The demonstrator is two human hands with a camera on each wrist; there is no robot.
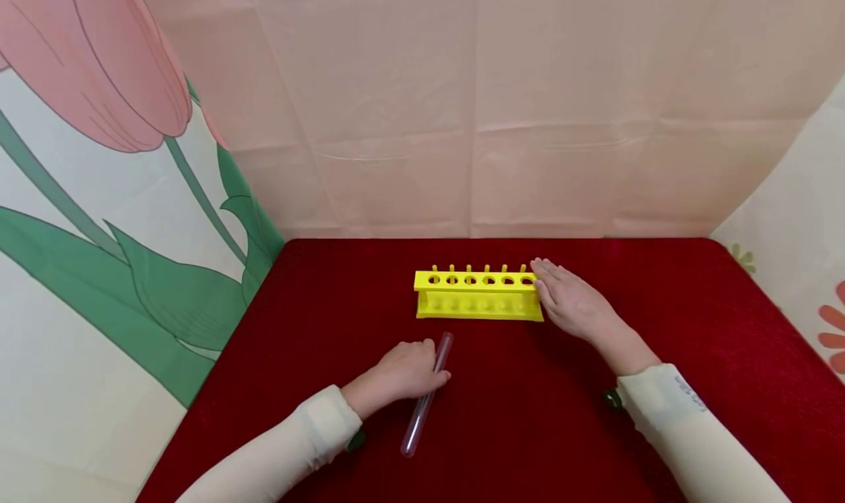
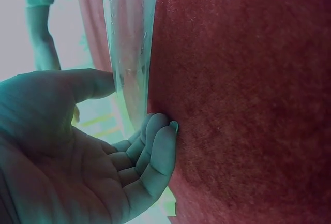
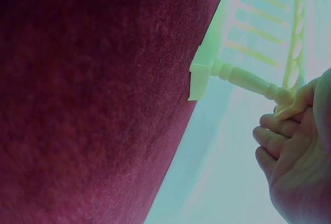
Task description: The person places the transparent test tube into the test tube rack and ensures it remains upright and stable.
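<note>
My left hand (image 1: 408, 369) pinches a clear test tube (image 1: 419, 424) between thumb and fingers, around its upper half. The tube slants over the red cloth, its rounded end toward me; in the left wrist view the tube (image 2: 132, 32) passes between thumb and curled fingers. A yellow test tube rack (image 1: 478, 314) stands upright in front, its row of round holes holding no tubes. At its right end my right hand (image 1: 576, 303) holds the top corner, thumb on the near side. The right wrist view shows the rack's end post (image 3: 248, 81) beside those fingers.
A red velvety cloth (image 1: 515, 415) covers the table. Behind it hangs a pink curtain (image 1: 475, 122), with a tulip-printed drape (image 1: 198, 283) on the left and a white flowered one (image 1: 802, 217) on the right. Short yellow pegs (image 1: 469, 268) rise along the rack's back.
</note>
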